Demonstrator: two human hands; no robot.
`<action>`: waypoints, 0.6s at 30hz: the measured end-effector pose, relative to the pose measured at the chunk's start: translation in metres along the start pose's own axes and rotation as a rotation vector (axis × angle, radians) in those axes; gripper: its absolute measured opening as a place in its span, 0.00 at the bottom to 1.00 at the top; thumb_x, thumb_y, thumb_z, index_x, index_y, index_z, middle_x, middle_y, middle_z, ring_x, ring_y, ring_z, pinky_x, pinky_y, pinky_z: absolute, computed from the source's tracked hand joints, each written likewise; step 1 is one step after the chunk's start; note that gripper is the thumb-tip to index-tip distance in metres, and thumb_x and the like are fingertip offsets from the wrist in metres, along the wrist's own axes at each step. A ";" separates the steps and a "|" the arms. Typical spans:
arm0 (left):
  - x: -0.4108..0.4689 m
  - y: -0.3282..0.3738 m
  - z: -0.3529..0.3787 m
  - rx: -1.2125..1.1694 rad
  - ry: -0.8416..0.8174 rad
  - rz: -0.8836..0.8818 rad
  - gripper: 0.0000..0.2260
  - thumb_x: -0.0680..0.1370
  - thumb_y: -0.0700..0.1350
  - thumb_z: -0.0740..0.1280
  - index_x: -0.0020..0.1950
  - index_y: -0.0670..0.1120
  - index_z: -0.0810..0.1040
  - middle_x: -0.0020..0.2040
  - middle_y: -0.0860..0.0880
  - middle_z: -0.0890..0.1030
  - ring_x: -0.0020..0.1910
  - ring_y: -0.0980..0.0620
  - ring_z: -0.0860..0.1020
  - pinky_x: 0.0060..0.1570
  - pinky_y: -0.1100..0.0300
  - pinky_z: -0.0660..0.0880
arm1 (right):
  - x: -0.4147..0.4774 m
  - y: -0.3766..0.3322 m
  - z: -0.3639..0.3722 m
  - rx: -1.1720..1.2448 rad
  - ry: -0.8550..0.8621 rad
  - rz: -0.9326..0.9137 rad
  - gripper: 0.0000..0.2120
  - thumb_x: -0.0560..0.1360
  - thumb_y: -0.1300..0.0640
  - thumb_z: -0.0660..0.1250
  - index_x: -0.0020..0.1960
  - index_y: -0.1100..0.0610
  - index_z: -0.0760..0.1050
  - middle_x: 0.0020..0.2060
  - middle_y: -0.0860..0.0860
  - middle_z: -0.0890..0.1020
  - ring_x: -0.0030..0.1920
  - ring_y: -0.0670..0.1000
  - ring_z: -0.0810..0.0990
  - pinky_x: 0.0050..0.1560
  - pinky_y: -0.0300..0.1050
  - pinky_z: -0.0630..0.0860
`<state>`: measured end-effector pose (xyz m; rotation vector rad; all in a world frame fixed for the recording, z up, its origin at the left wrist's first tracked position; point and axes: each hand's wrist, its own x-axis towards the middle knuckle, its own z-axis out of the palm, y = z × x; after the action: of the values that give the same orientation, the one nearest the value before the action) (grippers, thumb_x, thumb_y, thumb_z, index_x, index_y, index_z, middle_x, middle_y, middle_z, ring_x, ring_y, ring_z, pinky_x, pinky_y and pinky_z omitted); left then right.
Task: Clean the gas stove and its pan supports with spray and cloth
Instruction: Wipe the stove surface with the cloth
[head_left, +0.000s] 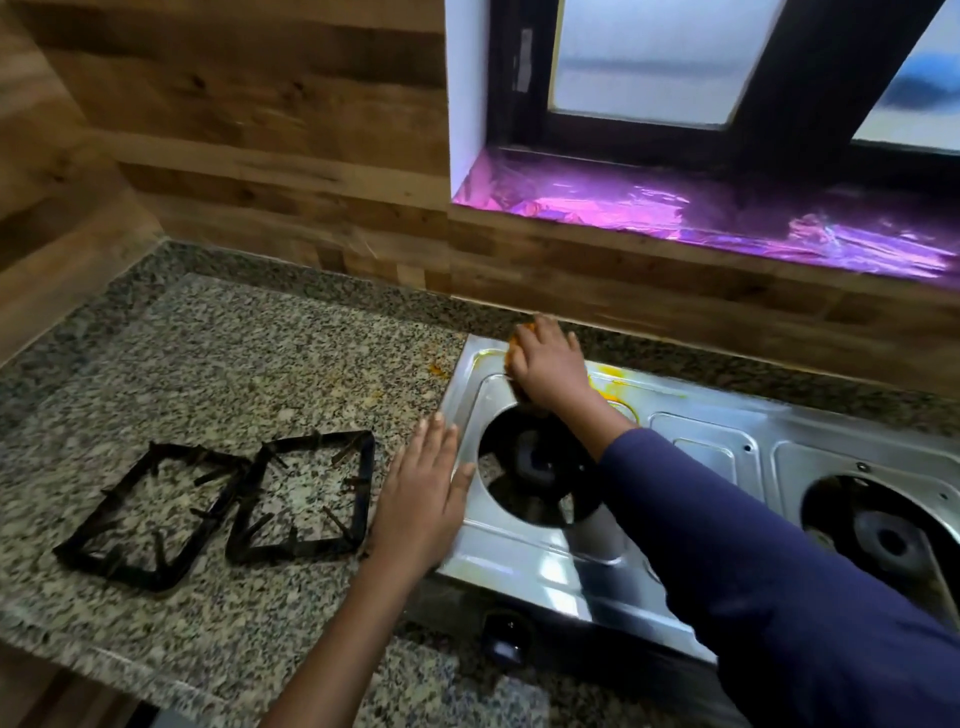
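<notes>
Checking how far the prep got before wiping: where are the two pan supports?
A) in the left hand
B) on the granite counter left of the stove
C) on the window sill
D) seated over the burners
B: both pan supports lie side by side on the granite counter, left of the gas stove, whose burners stand bare.

Left pan support (119, 571) and right pan support (291, 553) are taking up the near counter (249, 364); granite behind them is lying open to the wall (260, 208). Left hand (423, 499) is lying flat at the left edge of the stove (545, 571). Right hand (545, 374), gripping a cloth (517, 340), and its sleeve (753, 545) are crossing over the left burner (535, 462); right burner (893, 540) is sitting uncovered.
</notes>
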<state>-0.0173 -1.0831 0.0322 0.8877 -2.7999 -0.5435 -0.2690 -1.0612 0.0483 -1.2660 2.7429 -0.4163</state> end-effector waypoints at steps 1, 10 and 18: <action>0.000 -0.001 0.000 -0.014 0.000 -0.003 0.37 0.76 0.67 0.30 0.80 0.51 0.50 0.80 0.54 0.46 0.78 0.56 0.40 0.76 0.56 0.44 | -0.006 0.012 -0.001 0.008 0.024 0.048 0.24 0.81 0.48 0.53 0.75 0.53 0.63 0.78 0.57 0.58 0.78 0.56 0.54 0.75 0.58 0.50; 0.002 -0.001 0.002 -0.032 -0.005 0.010 0.33 0.78 0.65 0.36 0.80 0.51 0.52 0.80 0.53 0.47 0.78 0.56 0.42 0.75 0.53 0.50 | -0.084 0.105 -0.020 -0.013 0.213 0.437 0.23 0.81 0.48 0.51 0.74 0.56 0.65 0.76 0.61 0.59 0.77 0.61 0.56 0.76 0.60 0.48; 0.001 -0.005 0.004 -0.051 -0.001 0.021 0.32 0.79 0.64 0.38 0.80 0.51 0.53 0.80 0.53 0.48 0.79 0.56 0.42 0.76 0.50 0.53 | -0.046 0.029 -0.005 0.110 0.112 0.239 0.31 0.79 0.39 0.56 0.75 0.58 0.62 0.75 0.63 0.60 0.76 0.61 0.57 0.77 0.56 0.51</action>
<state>-0.0169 -1.0865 0.0264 0.8467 -2.7801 -0.6095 -0.2613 -1.0075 0.0433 -0.9012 2.8709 -0.6210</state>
